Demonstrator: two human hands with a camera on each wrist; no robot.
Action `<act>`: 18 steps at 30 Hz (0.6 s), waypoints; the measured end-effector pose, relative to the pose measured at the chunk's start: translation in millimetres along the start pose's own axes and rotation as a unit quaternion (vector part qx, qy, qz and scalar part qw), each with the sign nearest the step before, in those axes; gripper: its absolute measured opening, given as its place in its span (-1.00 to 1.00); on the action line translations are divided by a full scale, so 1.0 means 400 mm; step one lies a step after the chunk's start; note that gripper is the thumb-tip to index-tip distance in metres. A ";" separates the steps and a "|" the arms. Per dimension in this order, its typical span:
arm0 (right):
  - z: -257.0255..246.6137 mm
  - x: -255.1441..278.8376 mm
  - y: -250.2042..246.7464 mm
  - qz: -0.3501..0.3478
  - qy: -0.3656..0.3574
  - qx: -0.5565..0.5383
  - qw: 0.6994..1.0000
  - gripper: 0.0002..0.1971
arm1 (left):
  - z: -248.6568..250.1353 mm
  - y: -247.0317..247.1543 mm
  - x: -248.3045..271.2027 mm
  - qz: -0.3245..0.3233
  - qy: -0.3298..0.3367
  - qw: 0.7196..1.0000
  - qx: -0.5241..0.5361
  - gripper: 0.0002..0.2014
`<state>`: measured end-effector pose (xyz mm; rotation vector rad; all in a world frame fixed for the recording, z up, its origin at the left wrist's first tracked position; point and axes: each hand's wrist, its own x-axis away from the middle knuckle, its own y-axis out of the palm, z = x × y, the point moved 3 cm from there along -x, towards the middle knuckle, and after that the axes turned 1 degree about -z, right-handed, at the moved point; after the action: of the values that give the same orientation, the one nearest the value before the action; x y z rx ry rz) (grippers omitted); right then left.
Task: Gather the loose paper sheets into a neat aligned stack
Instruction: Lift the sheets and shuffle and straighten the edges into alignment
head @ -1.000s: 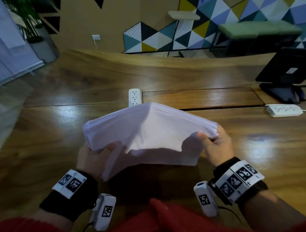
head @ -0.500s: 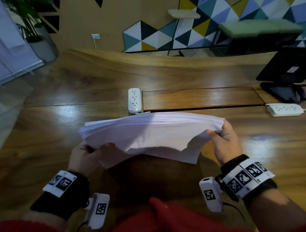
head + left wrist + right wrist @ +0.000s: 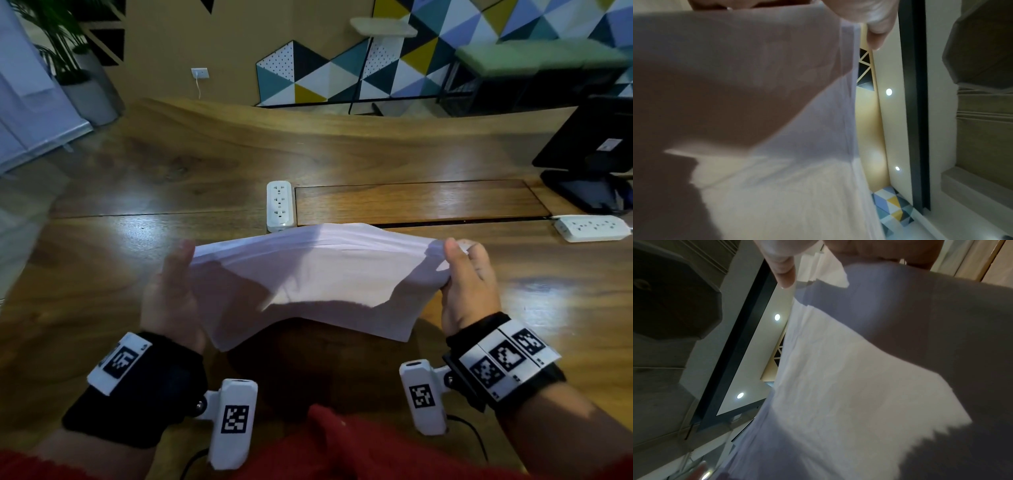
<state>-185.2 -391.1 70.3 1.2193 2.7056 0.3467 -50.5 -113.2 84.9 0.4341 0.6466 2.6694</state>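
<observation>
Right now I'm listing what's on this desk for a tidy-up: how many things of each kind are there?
Paper stack, held in both hands, sheets uncountable: 1
White power strips: 2
Black monitor: 1
Total: 4

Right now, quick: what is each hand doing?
Left hand: holds the left end of the paper stack, thumb on top.
Right hand: pinches the stack's right end, fingers curled round it.
</observation>
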 end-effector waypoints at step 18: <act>-0.010 -0.001 0.004 0.028 -0.040 -0.002 0.999 -0.85 | 0.021 -0.014 -0.009 0.140 0.177 0.959 -0.171 -0.70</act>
<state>-184.8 -391.0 74.7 1.2827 2.6065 0.3021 -42.8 -106.8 88.5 -0.0563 0.2123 3.0819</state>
